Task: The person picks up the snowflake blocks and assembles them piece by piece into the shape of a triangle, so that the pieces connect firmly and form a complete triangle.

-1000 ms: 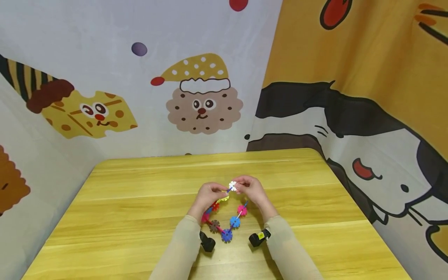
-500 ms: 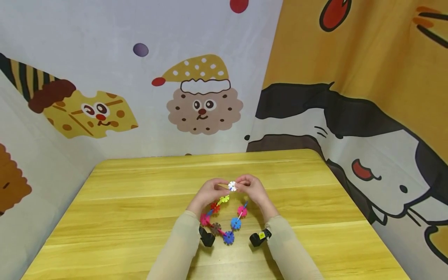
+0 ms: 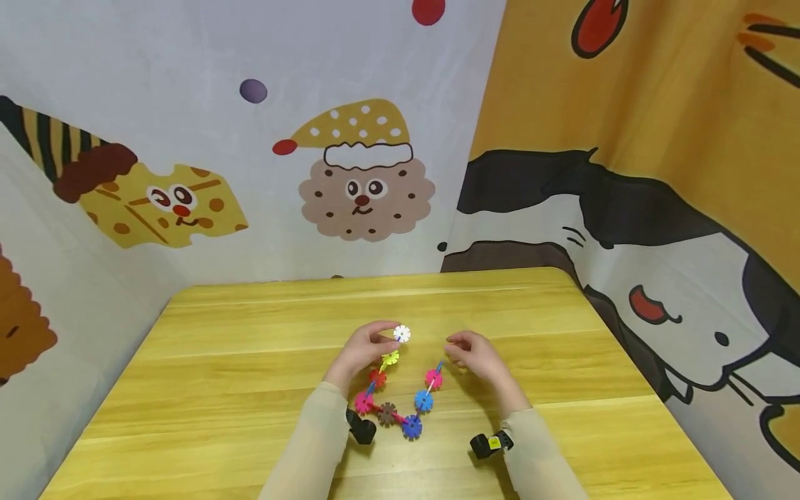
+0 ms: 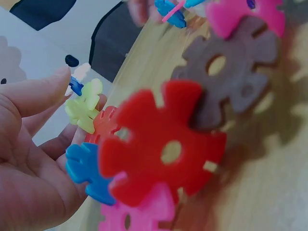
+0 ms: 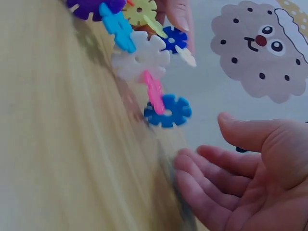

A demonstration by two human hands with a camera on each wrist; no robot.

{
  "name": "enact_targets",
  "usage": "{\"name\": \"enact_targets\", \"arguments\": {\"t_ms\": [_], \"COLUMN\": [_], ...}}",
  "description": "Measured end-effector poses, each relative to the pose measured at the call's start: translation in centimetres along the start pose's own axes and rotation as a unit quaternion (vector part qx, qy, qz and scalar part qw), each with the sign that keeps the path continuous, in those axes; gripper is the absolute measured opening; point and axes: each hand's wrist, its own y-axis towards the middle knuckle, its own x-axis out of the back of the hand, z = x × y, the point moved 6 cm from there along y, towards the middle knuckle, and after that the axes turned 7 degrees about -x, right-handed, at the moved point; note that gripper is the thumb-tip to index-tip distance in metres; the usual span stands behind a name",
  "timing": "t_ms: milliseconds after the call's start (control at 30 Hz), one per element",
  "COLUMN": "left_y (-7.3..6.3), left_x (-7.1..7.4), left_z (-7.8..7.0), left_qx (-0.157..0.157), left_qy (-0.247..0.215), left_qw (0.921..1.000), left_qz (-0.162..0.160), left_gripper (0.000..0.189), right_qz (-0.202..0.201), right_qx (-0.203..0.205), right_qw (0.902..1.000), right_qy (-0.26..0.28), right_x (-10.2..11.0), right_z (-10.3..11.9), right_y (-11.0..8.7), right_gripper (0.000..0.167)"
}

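A chain of notched plastic snowflake discs curves in a U between the hands in the head view. My left hand (image 3: 361, 351) pinches its upper left end, by a white disc (image 3: 402, 334); a dark blue disc (image 4: 75, 86) shows at the thumb tip in the left wrist view. Below run a yellow disc (image 3: 390, 357), a red disc (image 3: 378, 378), a pink disc (image 3: 364, 402), a brown disc (image 3: 387, 414) and a dark blue disc. The other end is a blue disc (image 5: 171, 111). Beside it my right hand (image 3: 478, 354) holds nothing, fingers loosely bent.
A wood-grain table (image 3: 250, 361) lies under both hands. Cartoon-printed cloth (image 3: 369, 257) hangs behind the table's far edge and along its sides. Black wrist cameras are strapped at the left wrist (image 3: 361, 427) and the right wrist (image 3: 490, 444).
My right hand has let go of the white disc and moved right and toward me. The left hand has shifted slightly left, keeping its pinch on the chain.
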Motion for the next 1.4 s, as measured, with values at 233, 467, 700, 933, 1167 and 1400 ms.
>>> {"name": "enact_targets", "arguments": {"t_ms": [233, 467, 700, 933, 1167, 1400], "left_y": [-0.1, -0.3, -0.1, -0.1, -0.2, -0.2], "left_x": [0.2, -0.5, -0.7, -1.2, -1.3, -1.3], "left_z": [0.4, 0.4, 0.3, 0.3, 0.3, 0.4], "left_qx": [0.008, 0.017, 0.0, -0.02, -0.026, -0.029], "left_qy": [-0.009, -0.016, -0.017, -0.01, -0.004, 0.011], "left_qw": [0.9998, 0.9997, 0.9998, 0.9992, 0.9988, 0.9988], "left_qz": [-0.014, -0.005, 0.01, 0.034, 0.041, 0.038], "left_gripper": [0.041, 0.042, 0.045, 0.046, 0.045, 0.045], "right_qz": [0.121, 0.15, 0.104, 0.065, 0.039, 0.042], "right_qx": [-0.042, -0.07, -0.068, -0.022, -0.006, 0.003], "right_qw": [0.9894, 0.9769, 0.9808, 0.9921, 0.9964, 0.9977], "right_qy": [0.069, 0.135, 0.15, 0.105, 0.075, 0.053], "right_x": [-0.6, -3.2, -5.3, -6.2, -6.4, -6.6], "right_z": [-1.3, -0.6, 0.5, 1.1, 1.4, 1.8], "right_y": [-2.3, -2.7, -1.9, -1.1, -0.8, -0.9], "right_gripper": [0.044, 0.054, 0.053, 0.035, 0.027, 0.027]}}
